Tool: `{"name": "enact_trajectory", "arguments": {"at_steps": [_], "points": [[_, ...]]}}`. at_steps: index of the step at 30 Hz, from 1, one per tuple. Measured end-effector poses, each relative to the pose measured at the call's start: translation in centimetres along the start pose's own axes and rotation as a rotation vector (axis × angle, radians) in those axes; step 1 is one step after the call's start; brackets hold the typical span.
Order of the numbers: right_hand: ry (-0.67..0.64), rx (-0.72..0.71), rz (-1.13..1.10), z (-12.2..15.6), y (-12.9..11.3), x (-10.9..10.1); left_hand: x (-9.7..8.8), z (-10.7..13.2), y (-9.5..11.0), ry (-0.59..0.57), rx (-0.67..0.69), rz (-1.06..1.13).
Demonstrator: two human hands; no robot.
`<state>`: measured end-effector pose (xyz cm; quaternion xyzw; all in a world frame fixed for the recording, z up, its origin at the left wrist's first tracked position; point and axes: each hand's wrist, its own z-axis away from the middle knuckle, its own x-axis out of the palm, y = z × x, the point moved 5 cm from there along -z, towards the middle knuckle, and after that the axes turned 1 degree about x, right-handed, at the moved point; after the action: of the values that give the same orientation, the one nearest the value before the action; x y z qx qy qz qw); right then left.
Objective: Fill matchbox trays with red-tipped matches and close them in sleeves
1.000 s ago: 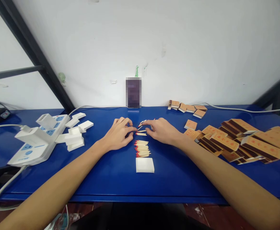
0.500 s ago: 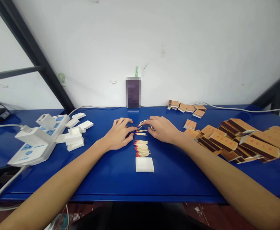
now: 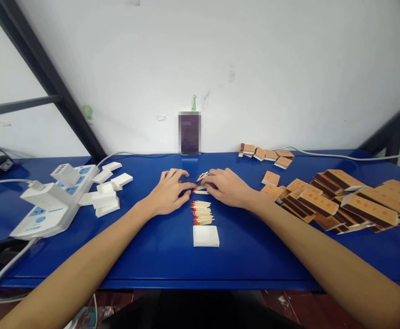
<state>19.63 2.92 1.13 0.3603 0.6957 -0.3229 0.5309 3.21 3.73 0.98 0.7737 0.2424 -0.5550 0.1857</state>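
My left hand (image 3: 171, 192) rests over the blue table with its fingers apart. Its index fingertip touches the red heads of a few matches (image 3: 202, 192). A small orange-brown bit (image 3: 180, 181) shows between its fingers; I cannot make out what it is. Opposite, my right hand (image 3: 228, 186) has its fingers curled, index and thumb close together at the plain ends of those matches. A few more matches (image 3: 203, 175) lie slanted just beyond the fingertips. Nearer to me, a row of matches (image 3: 202, 212) lies with red heads to the left, above a white matchbox tray (image 3: 206, 236).
Several white trays (image 3: 106, 197) lie at left beside a white power strip (image 3: 58, 205) with plugs and cables. On the right is a heap of orange-brown matchbox sleeves (image 3: 344, 201), with several smaller pieces (image 3: 265, 154) near the wall. A blurred dark panel (image 3: 189, 133) stands at the back.
The fingers of my right hand have shifted slightly left and down onto the matches by my left index fingertip. My left hand has hardly moved.
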Motion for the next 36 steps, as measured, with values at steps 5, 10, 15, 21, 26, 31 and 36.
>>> {"name": "enact_trajectory", "arguments": {"at_steps": [5,10,15,21,26,31,36], "points": [[-0.016,-0.025,-0.079,0.1,-0.4,-0.1,-0.1,0.0,0.0,0.000,0.001,0.031],[-0.025,-0.060,-0.137,0.5,-1.1,-0.6,-0.4,0.1,0.3,-0.012,0.018,0.070],[-0.046,-0.112,-0.239,1.5,-2.0,-1.4,-1.0,0.5,1.2,-0.052,0.073,0.111],[-0.203,-0.106,-0.400,2.4,-2.5,-2.1,-1.9,0.8,2.1,-0.008,0.130,0.140],[-0.244,-0.125,-0.416,2.7,-2.8,-2.3,-2.9,0.9,1.8,0.131,0.105,0.121],[-0.228,-0.148,-0.404,2.8,-3.1,-2.0,-3.1,1.0,1.8,0.177,0.113,0.123],[-0.221,-0.160,-0.393,2.9,-3.8,-2.1,-3.0,1.0,1.8,0.194,0.141,0.112]]}}
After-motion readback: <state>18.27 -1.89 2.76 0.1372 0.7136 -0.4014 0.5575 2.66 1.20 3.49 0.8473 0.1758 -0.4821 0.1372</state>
